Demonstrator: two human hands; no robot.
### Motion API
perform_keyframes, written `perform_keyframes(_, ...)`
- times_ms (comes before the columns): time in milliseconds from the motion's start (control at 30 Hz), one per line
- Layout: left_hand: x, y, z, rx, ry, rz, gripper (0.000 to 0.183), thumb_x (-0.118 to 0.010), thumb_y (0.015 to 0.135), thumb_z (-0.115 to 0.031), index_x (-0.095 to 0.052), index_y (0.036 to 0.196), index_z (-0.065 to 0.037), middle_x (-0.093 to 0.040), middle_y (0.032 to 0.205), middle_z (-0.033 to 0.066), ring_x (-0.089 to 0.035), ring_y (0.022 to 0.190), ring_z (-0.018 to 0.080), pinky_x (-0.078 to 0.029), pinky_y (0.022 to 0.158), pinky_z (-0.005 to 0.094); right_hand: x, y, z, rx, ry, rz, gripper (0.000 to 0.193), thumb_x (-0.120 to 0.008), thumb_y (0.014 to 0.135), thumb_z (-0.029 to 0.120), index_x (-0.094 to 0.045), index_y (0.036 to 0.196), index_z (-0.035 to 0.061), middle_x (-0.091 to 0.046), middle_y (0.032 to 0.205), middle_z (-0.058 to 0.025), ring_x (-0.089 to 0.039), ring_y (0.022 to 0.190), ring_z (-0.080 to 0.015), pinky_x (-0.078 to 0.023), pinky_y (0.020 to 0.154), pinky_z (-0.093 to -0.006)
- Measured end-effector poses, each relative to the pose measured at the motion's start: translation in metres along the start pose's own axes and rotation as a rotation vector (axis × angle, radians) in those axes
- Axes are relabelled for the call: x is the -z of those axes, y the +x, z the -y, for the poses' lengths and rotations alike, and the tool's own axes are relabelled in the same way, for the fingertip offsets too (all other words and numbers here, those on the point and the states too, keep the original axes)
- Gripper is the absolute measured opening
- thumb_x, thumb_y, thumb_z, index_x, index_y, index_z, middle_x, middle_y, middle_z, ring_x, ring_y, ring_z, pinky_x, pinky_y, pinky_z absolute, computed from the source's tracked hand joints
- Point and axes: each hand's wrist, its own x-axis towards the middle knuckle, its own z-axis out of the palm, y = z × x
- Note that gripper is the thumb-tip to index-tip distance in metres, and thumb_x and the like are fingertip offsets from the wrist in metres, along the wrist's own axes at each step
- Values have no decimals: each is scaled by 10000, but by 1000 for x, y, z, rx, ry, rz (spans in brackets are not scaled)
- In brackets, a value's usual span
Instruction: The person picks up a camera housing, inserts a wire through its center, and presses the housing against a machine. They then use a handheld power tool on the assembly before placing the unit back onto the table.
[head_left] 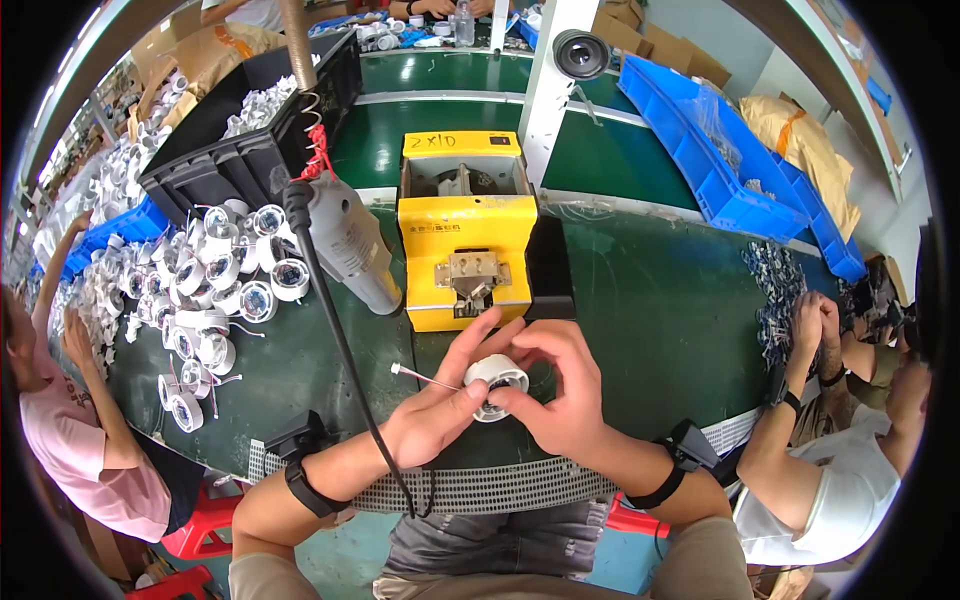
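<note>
Both hands meet over the bench's near edge. The left hand [440, 415] and right hand [560, 395] pinch one white lamp housing [495, 385] between fingertips; it is round, open-faced, with a thin white wire [425, 377] trailing left. Just behind stands one yellow screw feeder [465, 240], with a black box [550, 268] touching its right side. One grey electric screwdriver [350, 245] hangs left of it, its black cable [345, 350] crossing before the left wrist. A heap of housings [215, 285], too many to count, fills the left edge. Two blue bins [715, 150] line the far right.
</note>
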Motion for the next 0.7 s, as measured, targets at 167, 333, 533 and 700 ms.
perform_keyframes(167, 8, 0, -5, 90, 426, -57, 649, -527, 973, -144, -168, 1508, -71, -371, 1442, 101, -403, 1283, 180, -349, 1054, 314, 2, 3, -13, -153, 85, 132, 251, -732, 770, -18, -623, 996, -19, -613, 980, -103, -612, 841, -149, -502, 747, -261)
perform_keyframes(333, 21, 1, 0, 109, 408, -202, 517, -560, 935, -45, -372, 1416, -19, -558, 1224, 94, -588, 1022, 125, -559, 826, 271, 0, 16, -8, -148, -35, 217, 199, -715, 788, 0, -646, 974, -11, -637, 943, -108, -628, 820, -168, -505, 726, -268)
perform_keyframes(533, 18, 6, -11, 116, 270, -309, 403, -536, 903, 6, -460, 1300, 11, -581, 1127, 84, -608, 952, 131, -589, 790, 274, -17, 43, 6, 80, -241, 96, 251, -713, 784, 8, -634, 1022, -14, -644, 981, -138, -649, 885, -219, -521, 802, -299)
perform_keyframes(700, 20, 8, -15, 177, 320, -294, 377, -517, 930, -46, -450, 1297, 5, -563, 1182, 110, -618, 1015, 201, -607, 772, 332, -63, 79, 19, 22, -124, 228, 653, -755, 774, 109, -415, 1320, 0, -619, 1145, -180, -628, 1068, -303, -495, 920, -395)
